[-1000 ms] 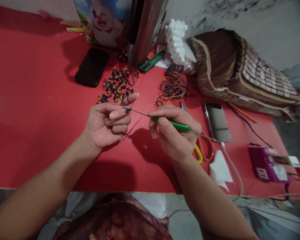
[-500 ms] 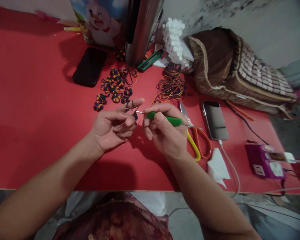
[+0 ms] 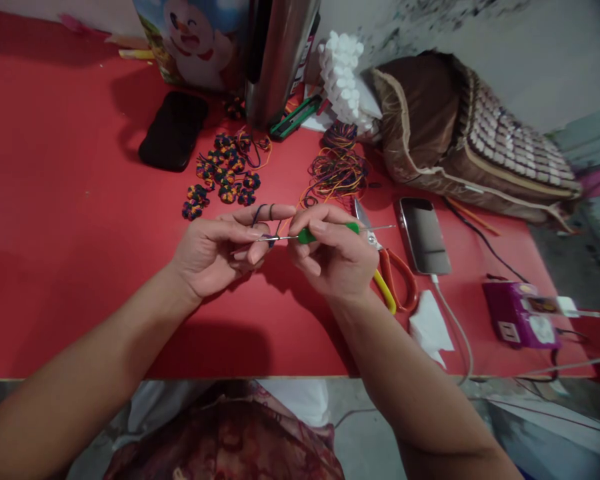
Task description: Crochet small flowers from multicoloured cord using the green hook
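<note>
1) Two hands present: left hand [image 3: 215, 250], right hand [image 3: 340, 257]
2) Left fingers pinch dark yarn [image 3: 271, 243]; one strand crosses the extended index finger
3) Right fingers grasp the hook [image 3: 307, 236], its tip pointing to 9 o'clock, at the yarn
4) From the hook: flowers [image 3: 227, 193] at 10 o'clock, tangle [image 3: 337, 173] at 12, scissors [image 3: 373, 241] at 4

1 head-worn view: faces forward and down, close above red tabletop [image 3: 70, 220].

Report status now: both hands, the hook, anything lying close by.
Right hand gripping green-handled hook. Left hand holding dark yarn, hook's metal end at it. Scissors close beside right hand.
</note>
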Demonstrator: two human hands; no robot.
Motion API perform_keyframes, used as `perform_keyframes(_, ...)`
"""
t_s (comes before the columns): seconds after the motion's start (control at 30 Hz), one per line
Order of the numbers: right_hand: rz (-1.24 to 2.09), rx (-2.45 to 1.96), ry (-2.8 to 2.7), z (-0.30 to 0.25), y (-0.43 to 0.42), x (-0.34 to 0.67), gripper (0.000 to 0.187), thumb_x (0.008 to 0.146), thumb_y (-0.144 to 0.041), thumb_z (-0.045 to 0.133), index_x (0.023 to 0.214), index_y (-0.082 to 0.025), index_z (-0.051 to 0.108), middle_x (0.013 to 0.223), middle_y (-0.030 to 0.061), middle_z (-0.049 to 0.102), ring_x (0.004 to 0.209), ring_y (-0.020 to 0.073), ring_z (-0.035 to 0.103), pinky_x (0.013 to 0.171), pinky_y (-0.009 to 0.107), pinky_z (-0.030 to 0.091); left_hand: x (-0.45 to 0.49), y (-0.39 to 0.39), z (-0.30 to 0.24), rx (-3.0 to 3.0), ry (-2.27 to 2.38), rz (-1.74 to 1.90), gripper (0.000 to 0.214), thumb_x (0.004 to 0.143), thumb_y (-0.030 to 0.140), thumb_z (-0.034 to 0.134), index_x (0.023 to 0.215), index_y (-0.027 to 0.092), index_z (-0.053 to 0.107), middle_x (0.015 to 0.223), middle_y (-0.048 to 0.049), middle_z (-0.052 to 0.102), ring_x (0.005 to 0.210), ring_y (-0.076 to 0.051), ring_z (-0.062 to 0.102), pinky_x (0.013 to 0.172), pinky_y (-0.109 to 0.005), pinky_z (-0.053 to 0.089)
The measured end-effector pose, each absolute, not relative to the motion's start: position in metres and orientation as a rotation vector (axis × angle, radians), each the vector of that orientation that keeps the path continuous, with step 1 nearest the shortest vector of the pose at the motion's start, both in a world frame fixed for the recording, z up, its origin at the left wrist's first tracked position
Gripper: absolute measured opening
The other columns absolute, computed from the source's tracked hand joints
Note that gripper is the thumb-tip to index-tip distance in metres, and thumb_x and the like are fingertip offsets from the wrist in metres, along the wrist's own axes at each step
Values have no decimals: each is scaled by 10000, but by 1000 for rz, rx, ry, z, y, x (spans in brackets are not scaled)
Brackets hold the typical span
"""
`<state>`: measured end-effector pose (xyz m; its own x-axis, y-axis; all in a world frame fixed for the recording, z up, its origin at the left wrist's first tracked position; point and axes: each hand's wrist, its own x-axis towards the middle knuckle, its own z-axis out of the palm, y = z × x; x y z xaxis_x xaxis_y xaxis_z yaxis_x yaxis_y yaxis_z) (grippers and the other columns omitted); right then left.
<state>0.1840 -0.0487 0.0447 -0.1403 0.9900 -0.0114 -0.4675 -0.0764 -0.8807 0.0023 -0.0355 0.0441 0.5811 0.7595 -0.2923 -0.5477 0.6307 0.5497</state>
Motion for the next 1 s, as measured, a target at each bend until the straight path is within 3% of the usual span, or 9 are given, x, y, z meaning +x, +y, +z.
perform_keyframes(0.23,1486,-799,-952,40,-46,184,221,827,-384,848,790,-177,780,545,-39,638,344,52,384,336,184,279,4,-37,41,466,547,862,351,740,71,719,1063,70,857,536,-29,611,480,-75,417,477,-187,311)
perform_keyframes(0.4,1500,-766,-980,34,-47,180,268,880,-451,855,879,-198,764,624,-51,669,386,54,439,387,190,381,5,-36,40,392,541,858,393,743,39,700,1099,126,841,549,-2,606,436,-57,391,446,-166,289)
perform_keyframes(0.57,1529,-767,-949,32,-45,184,240,888,-421,835,874,-194,761,611,-54,662,378,55,438,372,185,349,5,-37,44,390,586,869,427,753,21,678,1132,137,837,570,-5,635,433,-55,368,451,-170,305)
perform_keyframes(0.77,1624,-757,-945,32,-40,189,224,854,-379,809,801,-171,749,550,-48,634,326,49,373,328,187,278,4,-36,43,366,554,824,381,740,54,681,1086,111,829,560,-19,625,573,-138,616,579,-212,475)
perform_keyframes(1.0,1604,-792,-969,35,-41,186,247,827,-415,810,768,-183,750,506,-58,598,316,46,334,322,188,250,4,-37,44,367,528,827,425,766,28,620,1124,134,825,507,-6,596,473,-118,519,512,-201,390)
